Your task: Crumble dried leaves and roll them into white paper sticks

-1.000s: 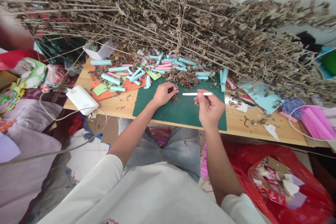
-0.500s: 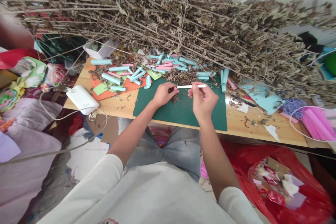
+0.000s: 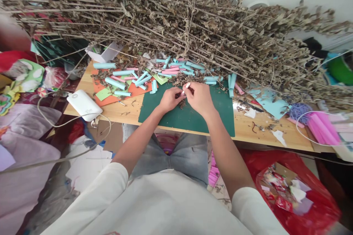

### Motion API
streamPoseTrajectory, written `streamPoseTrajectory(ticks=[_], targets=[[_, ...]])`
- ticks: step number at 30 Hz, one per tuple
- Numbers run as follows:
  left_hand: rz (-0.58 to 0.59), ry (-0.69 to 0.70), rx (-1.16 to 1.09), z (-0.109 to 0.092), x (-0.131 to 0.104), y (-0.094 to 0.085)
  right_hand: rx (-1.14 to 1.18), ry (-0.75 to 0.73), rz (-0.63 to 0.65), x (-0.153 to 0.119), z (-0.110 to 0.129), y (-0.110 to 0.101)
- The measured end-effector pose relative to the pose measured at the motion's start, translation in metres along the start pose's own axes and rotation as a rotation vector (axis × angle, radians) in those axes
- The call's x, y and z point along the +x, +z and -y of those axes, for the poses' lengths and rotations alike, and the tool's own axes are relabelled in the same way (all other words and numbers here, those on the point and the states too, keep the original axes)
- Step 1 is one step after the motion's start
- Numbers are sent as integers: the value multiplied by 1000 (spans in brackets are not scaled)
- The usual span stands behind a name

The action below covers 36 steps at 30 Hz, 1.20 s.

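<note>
With my right hand (image 3: 200, 97) I grip the white stick (image 3: 188, 85), above the green mat (image 3: 176, 123) on the counter (image 3: 116, 113). Just beside it, my left hand (image 3: 168, 99) pinches a small pinkish piece (image 3: 182, 93), mostly hidden.

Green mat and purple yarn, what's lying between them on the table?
In the head view, between the green mat and the purple yarn lie a black pen-like tool, a white scrap, blue paper and small debris.

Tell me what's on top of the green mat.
On the green mat lie crumbled dry leaves and, at its far edge, blue paper rolls. The left hand and right hand hide whatever lies behind them.
</note>
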<state>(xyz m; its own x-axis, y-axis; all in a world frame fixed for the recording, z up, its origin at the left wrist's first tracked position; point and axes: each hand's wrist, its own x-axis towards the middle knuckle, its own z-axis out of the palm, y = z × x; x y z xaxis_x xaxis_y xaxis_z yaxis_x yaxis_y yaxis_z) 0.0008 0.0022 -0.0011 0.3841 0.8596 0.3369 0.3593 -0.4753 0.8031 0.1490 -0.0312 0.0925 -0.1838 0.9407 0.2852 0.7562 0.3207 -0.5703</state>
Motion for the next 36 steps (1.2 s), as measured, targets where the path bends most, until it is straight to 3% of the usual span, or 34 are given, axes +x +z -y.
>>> streamPoseTrajectory(ticks=[4,9,23,36], targets=[[11,5,-13,0,0,-1,-7,10,43,9,-2,-1],[-14,-5,-20,1,0,0,2,37,-19,8,-4,-6],[-2,-12,-46,0,0,0,41,88,-64,1,-15,8],[-7,-17,-19,-2,-1,0,-34,11,-65,1,-15,27]])
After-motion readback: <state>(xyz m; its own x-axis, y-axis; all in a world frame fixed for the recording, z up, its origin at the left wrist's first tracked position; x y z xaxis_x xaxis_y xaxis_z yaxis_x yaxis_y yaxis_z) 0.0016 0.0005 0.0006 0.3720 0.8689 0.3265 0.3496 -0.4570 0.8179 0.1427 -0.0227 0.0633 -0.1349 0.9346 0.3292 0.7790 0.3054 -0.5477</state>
